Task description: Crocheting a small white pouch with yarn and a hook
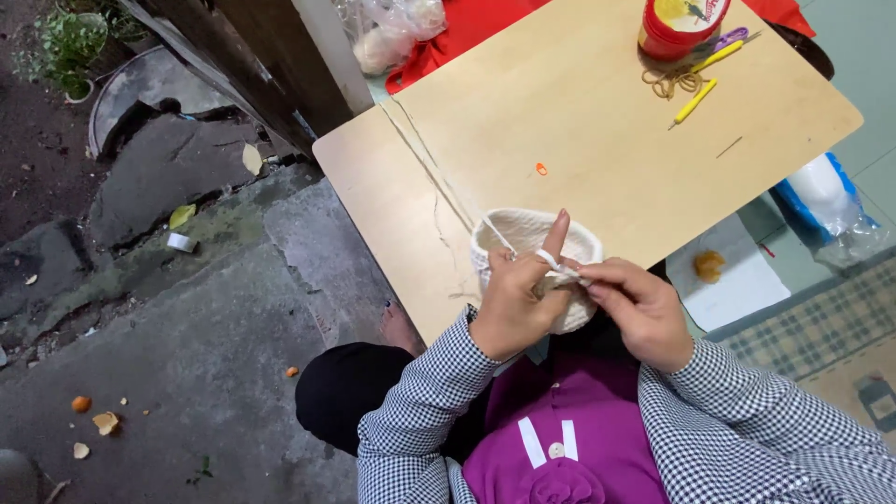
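Two hands meet over one small cream crocheted basket [537,245], which sits at the near edge of the pale wooden board [597,131], right in front of the person's purple top [560,429]. Nearest the body, the checked sleeves [420,411] come in from either side of the basket. The left hand [516,303] cups the basket's near rim, fingers curled against the wall, forefinger raised straight up with the white cord [560,266] looped over it. The right hand [639,308] lies just to the right of the basket, fingertips pinched shut at the rim; whether they hold a hook there is too small to tell. So the working spot lies on the near right rim, between the two sets of fingertips, both hands touching it.

From the raised finger the cord runs up and left across the basket's mouth, its long line slanting away over the board toward the far left edge. Beyond the basket, near the middle of the board, lies a tiny orange marker [541,169]. Farther right of it lie a yellow-handled crochet hook [695,101] and a coil of tan string [667,82], and past those, at the far edge, a red tub [679,26]. A clear plastic bag [387,33] sits farthest from the basket, off the board's far left corner.
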